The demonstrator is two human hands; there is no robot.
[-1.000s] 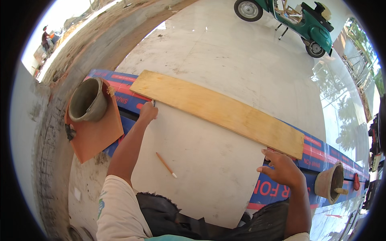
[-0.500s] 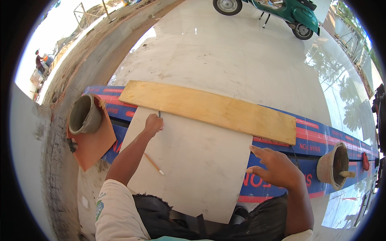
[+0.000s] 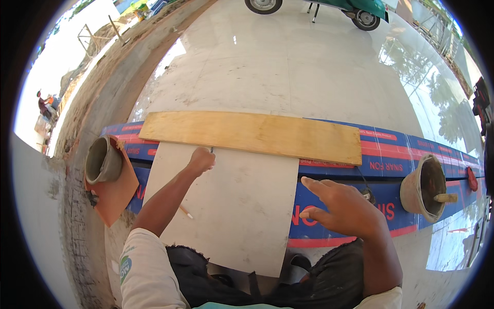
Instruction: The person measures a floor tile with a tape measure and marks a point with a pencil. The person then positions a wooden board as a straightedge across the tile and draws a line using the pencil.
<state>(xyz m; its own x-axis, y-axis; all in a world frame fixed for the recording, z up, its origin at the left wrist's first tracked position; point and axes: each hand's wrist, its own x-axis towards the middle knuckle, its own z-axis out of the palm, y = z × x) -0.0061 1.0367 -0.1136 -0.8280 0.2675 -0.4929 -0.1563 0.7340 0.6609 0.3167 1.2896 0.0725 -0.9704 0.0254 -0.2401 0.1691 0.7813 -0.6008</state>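
Note:
A long yellowish wooden plank (image 3: 247,133) lies crosswise over the far end of a pale flat tile-like panel (image 3: 231,206). My left hand (image 3: 202,160) is closed around a small dark pen-like tool (image 3: 212,150), held at the plank's near edge on the panel; most of the tool is hidden by the fingers. A pencil (image 3: 186,211) with a white end rests on the panel beside my left forearm, which partly covers it. To the right of the panel, my right hand (image 3: 342,203) hovers with thumb and fingers apart, holding nothing.
Blue and red cardboard boxes (image 3: 386,149) run beneath the plank and panel. A grey bucket (image 3: 104,160) stands on an orange-brown board (image 3: 116,198) at left; another bucket (image 3: 423,188) with a handle sticking out stands at right. Beyond are a green scooter (image 3: 365,15) and a distant person (image 3: 44,105).
The whole view has shifted a little. My left hand has slid rightward along the plank's near edge with the pen-like tool. The right hand remains spread beside the panel.

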